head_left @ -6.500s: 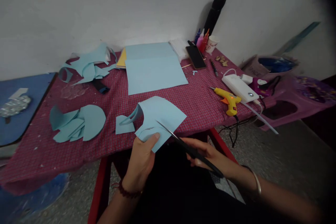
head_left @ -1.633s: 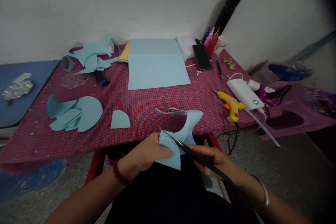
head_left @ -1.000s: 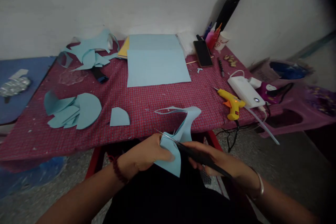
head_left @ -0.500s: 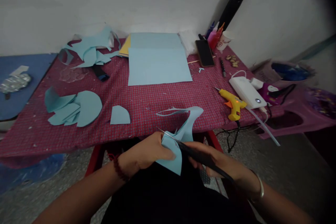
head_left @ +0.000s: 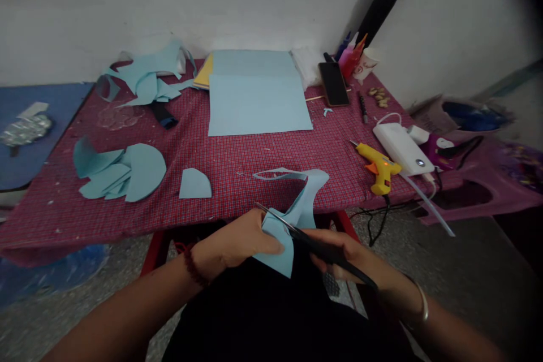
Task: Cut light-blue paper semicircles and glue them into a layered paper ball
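Note:
Over my lap, just off the table's front edge, my left hand [head_left: 246, 240] pinches a piece of light blue paper [head_left: 278, 263] between thumb and fingers. My right hand [head_left: 350, 254] grips black-handled scissors [head_left: 311, 246], whose blades lie across the paper and point up and left past my left fingertips. A curved offcut [head_left: 311, 195] of the same paper trails from the cut onto the table edge. To the left, a quarter-circle paper piece [head_left: 195, 184] lies flat, beside a pile of cut rounded pieces [head_left: 144, 172].
Light blue sheets [head_left: 258, 104] lie at the table's back middle, with paper scraps [head_left: 148, 82] to their left. On the right are a yellow glue gun [head_left: 379, 167], a white power bank [head_left: 401, 147], a phone [head_left: 333, 85], a marker [head_left: 362, 107] and glue bottles [head_left: 352, 59].
The scissors' blades have come closer together on the paper, and the handles have shifted slightly. Both hands keep nearly the same place. The whole view has shifted a little.

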Demonstrator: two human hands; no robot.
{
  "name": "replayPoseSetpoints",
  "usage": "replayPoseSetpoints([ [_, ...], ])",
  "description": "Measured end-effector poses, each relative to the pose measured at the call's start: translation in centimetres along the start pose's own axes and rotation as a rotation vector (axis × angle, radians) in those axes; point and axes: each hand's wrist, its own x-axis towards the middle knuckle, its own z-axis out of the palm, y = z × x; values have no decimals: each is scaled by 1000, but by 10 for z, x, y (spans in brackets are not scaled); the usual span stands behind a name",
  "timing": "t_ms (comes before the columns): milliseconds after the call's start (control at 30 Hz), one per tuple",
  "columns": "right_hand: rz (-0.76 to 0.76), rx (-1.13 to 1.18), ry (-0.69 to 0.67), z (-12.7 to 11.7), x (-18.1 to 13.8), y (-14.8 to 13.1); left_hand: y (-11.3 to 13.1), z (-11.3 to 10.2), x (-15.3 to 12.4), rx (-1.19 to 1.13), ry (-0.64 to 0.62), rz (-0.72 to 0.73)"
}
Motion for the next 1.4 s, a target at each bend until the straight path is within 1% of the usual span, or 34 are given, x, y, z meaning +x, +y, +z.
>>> replayPoseSetpoints([
  [200, -17, 29, -49, -7, -2, 1, 1, -3, -1, 101, -2, -21],
  [467, 90, -32, -71, -16, -5, -12, 13, -3, -7, 176, -48, -81],
  [733, 84, -227, -53, -21, -5, -28, 15, -2, -7, 178, -63, -44],
  [867, 116, -197, -63, -20, -2, -25, 12, -4, -6, 168, -57, -35],
  [933, 115, -171, -37, -19, 0, -22, 11, -6, -5, 179, -57, -28],
  [1033, 38, -126, 110, -20, 5, -18, 11, -8, -4, 165, 22, -17],
  [1100, -43, -98, 196, -23, 7, -18, 15, -9, -6, 90, 129, 22],
  [1133, -83, -94, 206, -23, 8, -18, 17, -9, -8, 31, 185, 63],
  [1167, -114, -101, 191, -24, 9, -19, 20, -9, -10, -41, 235, 109],
  [1233, -154, -133, 101, -22, 11, -21, 24, -8, -15, -186, 308, 194],
  [1333, -164, -185, -40, -15, 16, -23, 26, -5, -22, -328, 345, 287],
  [1400, -169, -191, -73, -9, 20, -25, 25, -3, -25, -368, 354, 318],
])
